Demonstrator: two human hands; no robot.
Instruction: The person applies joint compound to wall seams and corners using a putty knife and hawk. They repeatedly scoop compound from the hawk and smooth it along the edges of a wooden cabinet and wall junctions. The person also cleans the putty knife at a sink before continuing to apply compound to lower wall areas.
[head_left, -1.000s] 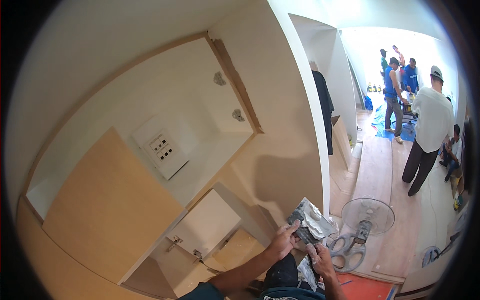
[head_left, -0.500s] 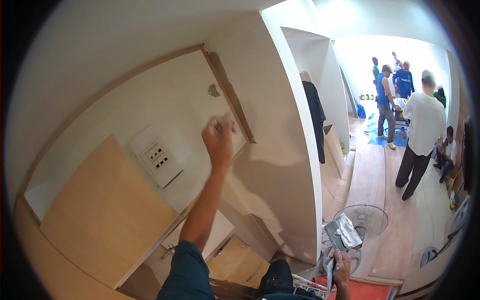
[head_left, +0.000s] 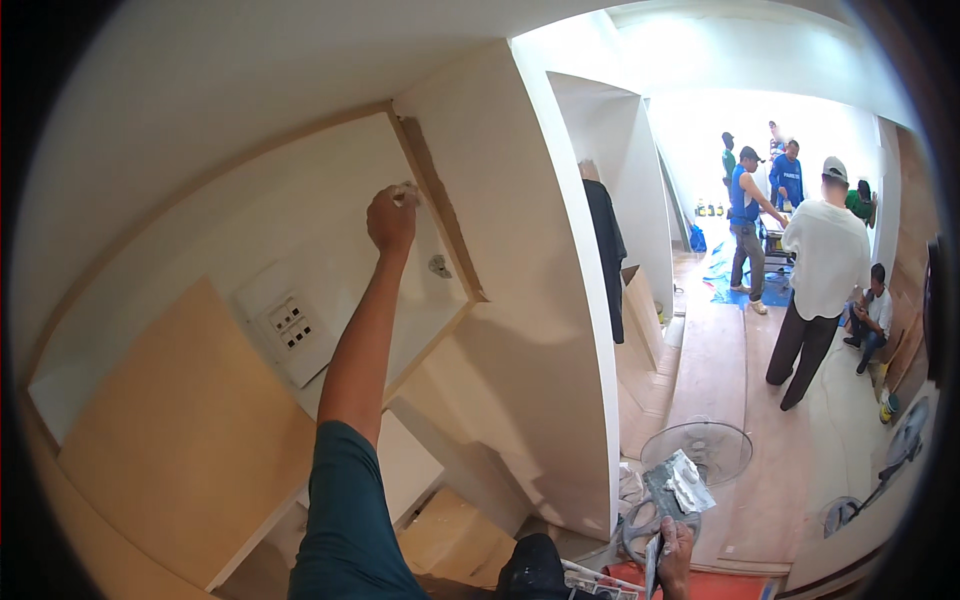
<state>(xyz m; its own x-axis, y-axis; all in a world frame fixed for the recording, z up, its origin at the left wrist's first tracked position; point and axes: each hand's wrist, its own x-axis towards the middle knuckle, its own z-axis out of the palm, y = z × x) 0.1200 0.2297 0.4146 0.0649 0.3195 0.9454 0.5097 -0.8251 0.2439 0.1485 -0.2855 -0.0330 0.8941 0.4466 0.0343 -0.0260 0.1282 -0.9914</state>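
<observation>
By the right hand (head_left: 677, 553), a flat grey scraper (head_left: 660, 485) is gripped low, before a fan (head_left: 722, 452); its face is thickly smeared with white paste (head_left: 692, 481). The left hand (head_left: 390, 222) is raised at a wall recess (head_left: 345, 175), fingers curled closed, near a rough grey patch (head_left: 438, 266); whether anything is pinched cannot be told. Pale lettering is borne by a distant person's blue shirt (head_left: 789, 182).
</observation>
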